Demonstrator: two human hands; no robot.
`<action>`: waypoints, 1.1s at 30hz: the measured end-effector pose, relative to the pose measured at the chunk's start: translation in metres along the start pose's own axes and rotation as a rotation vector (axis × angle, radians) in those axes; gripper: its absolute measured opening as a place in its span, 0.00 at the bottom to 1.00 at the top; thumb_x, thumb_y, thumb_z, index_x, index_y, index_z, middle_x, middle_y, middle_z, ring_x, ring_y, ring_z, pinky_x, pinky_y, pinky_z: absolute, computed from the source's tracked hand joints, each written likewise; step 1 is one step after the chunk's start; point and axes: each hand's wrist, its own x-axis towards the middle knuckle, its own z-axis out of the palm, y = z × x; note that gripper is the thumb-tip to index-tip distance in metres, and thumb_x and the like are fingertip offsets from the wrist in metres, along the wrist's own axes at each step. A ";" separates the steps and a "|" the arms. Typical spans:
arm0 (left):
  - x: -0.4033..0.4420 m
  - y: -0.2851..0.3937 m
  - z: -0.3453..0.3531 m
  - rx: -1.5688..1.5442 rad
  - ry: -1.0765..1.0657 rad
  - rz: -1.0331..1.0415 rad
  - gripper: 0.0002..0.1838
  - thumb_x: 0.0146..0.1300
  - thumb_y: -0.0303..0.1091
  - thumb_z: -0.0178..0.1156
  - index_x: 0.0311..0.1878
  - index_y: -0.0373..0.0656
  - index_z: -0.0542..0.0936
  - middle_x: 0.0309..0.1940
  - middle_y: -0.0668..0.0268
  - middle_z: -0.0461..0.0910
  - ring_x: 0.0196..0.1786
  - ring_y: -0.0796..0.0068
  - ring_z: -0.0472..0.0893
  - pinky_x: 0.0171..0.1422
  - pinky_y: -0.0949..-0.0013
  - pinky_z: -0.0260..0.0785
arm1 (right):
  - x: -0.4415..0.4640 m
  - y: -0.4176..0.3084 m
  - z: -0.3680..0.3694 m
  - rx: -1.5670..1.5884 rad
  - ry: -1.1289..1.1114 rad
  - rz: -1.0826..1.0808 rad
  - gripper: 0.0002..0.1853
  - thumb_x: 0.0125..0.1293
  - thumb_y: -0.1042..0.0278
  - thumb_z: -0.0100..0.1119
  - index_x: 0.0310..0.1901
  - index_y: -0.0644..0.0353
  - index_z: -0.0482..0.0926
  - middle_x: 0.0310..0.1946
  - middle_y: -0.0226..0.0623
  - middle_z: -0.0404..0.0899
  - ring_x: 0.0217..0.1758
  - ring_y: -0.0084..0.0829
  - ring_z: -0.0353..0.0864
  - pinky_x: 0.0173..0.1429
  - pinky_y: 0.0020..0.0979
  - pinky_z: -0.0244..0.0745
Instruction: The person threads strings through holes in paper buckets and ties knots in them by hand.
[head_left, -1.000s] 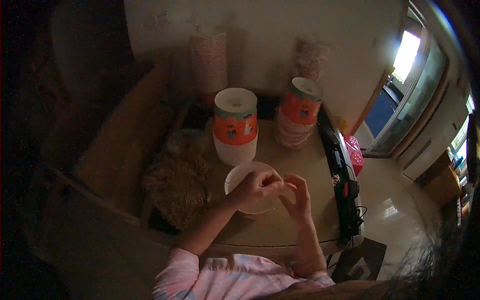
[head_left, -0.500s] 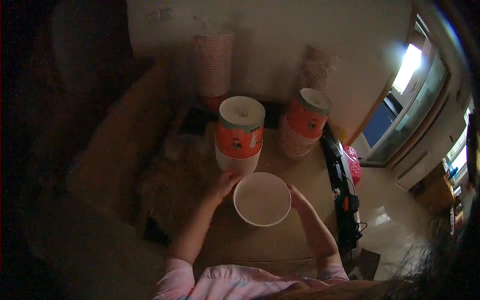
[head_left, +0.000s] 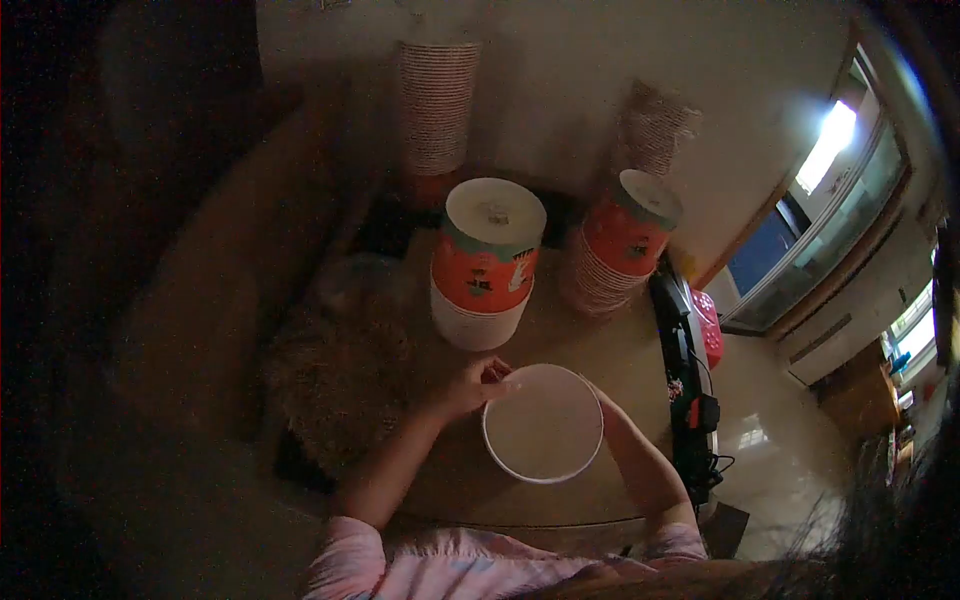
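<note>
A large white paper tub is held in front of me, its round mouth turned toward my face. At its upper left rim is my left hand, fingers curled and the thumb against the edge. On the far right side, my right hand supports the wall, with most of its fingers hidden behind the tub. Just beyond stands an upside-down stack of printed paper tubs, orange with a green band, white rims showing below.
A second upturned tub stack stands farther right on the tan table. Tall rim stacks and a wrapped stack rise at the back wall. A black strip with cables and a red plastic item line the right edge.
My left hand has shifted from beside the printed stack's base to the tub's upper left rim. The held tub sits slightly lower and farther right in view.
</note>
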 end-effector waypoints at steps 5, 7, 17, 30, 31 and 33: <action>-0.025 0.038 0.015 0.256 0.152 0.347 0.08 0.55 0.30 0.62 0.35 0.37 0.75 0.33 0.65 0.76 0.35 0.76 0.76 0.38 0.74 0.69 | -0.027 -0.038 -0.003 -0.078 0.064 -0.126 0.19 0.62 0.66 0.55 0.54 0.62 0.70 0.44 0.32 0.76 0.42 0.23 0.75 0.44 0.26 0.73; -0.038 0.058 0.020 0.301 0.193 0.466 0.09 0.55 0.30 0.62 0.37 0.38 0.76 0.34 0.64 0.76 0.36 0.73 0.76 0.40 0.72 0.68 | -0.049 -0.069 -0.018 -0.102 0.168 -0.253 0.20 0.63 0.65 0.55 0.55 0.62 0.69 0.46 0.32 0.75 0.42 0.22 0.75 0.44 0.26 0.73; -0.092 0.063 0.027 0.092 0.380 0.426 0.13 0.56 0.29 0.60 0.45 0.42 0.75 0.39 0.64 0.75 0.40 0.74 0.74 0.44 0.71 0.67 | -0.115 -0.257 -0.121 -0.998 1.278 -0.991 0.19 0.65 0.63 0.52 0.55 0.60 0.68 0.51 0.38 0.72 0.49 0.33 0.74 0.53 0.33 0.70; -0.101 -0.052 0.045 0.109 0.386 0.224 0.10 0.56 0.27 0.60 0.42 0.41 0.76 0.33 0.63 0.77 0.35 0.72 0.78 0.39 0.72 0.71 | -0.041 -0.174 -0.095 -1.432 0.824 -0.676 0.44 0.47 0.78 0.61 0.67 0.58 0.49 0.66 0.46 0.51 0.66 0.50 0.56 0.66 0.42 0.58; -0.099 -0.056 0.050 0.141 0.384 0.194 0.10 0.56 0.27 0.60 0.42 0.41 0.76 0.33 0.62 0.77 0.35 0.71 0.78 0.39 0.72 0.71 | -0.041 -0.176 -0.095 -1.386 0.827 -0.608 0.43 0.48 0.78 0.60 0.66 0.58 0.50 0.66 0.47 0.51 0.66 0.50 0.56 0.66 0.42 0.58; -0.101 -0.063 0.055 0.225 0.327 0.172 0.08 0.56 0.26 0.59 0.41 0.41 0.75 0.33 0.61 0.77 0.35 0.68 0.79 0.38 0.70 0.71 | -0.036 -0.178 -0.091 -1.286 0.819 -0.478 0.41 0.49 0.78 0.58 0.66 0.58 0.51 0.67 0.48 0.50 0.66 0.51 0.55 0.66 0.43 0.58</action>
